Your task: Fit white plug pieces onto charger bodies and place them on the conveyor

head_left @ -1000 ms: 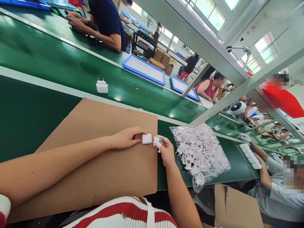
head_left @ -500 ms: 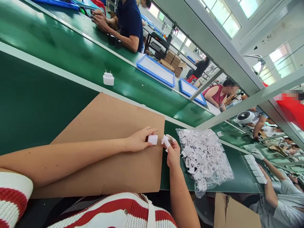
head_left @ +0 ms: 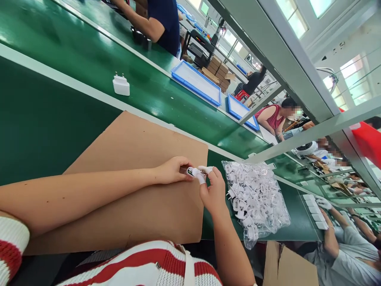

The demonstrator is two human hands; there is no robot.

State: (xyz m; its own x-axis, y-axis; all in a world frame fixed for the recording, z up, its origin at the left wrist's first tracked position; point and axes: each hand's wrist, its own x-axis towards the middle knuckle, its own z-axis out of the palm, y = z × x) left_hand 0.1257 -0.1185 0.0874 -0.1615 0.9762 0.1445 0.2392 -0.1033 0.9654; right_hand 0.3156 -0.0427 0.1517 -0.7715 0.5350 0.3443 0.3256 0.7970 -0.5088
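Note:
My left hand (head_left: 173, 171) is closed around a white charger housing (head_left: 189, 171), whose open end faces right and shows a dark inside. My right hand (head_left: 214, 190) wears white finger covers on its thumb and a finger. Its fingertips pinch at the housing's open end; the small white plug piece seen there earlier is mostly hidden between them. Both hands meet above the right part of a brown cardboard sheet (head_left: 143, 214). Right of my right hand lies a clear plastic bag (head_left: 256, 198) full of white plug pieces.
A white charger with two pins (head_left: 121, 85) stands on the green belt (head_left: 157, 97) beyond the cardboard. Blue-rimmed trays (head_left: 196, 83) line the far side. A metal frame (head_left: 285, 143) slants across the right. Co-workers sit opposite and at right, near white boxes (head_left: 315, 211).
My right hand has moved left, bringing the plug piece to the housing. The housing has turned so its open end shows. The charger on the belt appears further left and higher.

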